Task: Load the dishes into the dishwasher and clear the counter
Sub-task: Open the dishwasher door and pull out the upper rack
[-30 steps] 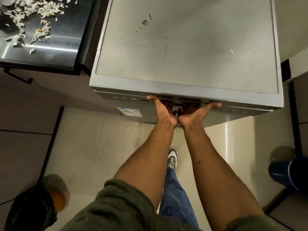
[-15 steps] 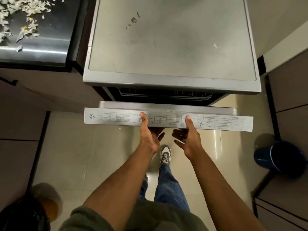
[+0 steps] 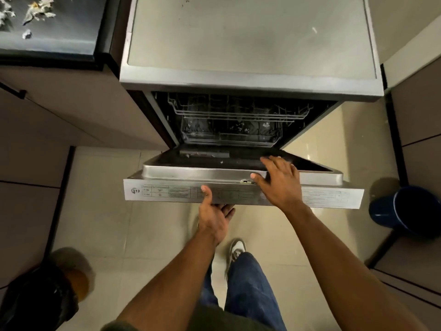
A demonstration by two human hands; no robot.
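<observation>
A steel dishwasher (image 3: pixel 250 44) stands in front of me with its door (image 3: pixel 167 192) dropped almost flat. My left hand (image 3: pixel 213 218) holds the door's front edge, thumb on the printed control strip and fingers underneath. My right hand (image 3: pixel 279 182) rests on the door's inner rim with fingers spread and straight. Inside, the upper wire rack (image 3: pixel 238 111) and the lower rack (image 3: pixel 229 132) show; no dishes can be made out in them. The black counter (image 3: pixel 59 39) at top left carries pale food scraps (image 3: pixel 35 13).
A dark blue bucket (image 3: pixel 410 209) stands on the tiled floor to the right of the door. A bin with a black bag (image 3: pixel 35 302) sits at bottom left. Brown cabinets (image 3: pixel 71 111) flank the dishwasher. My shoe (image 3: pixel 237 249) is just below the door.
The door has swung from closed down to nearly flat. My right hand left the front edge and now lies on the inner rim; my left hand stays on the edge.
</observation>
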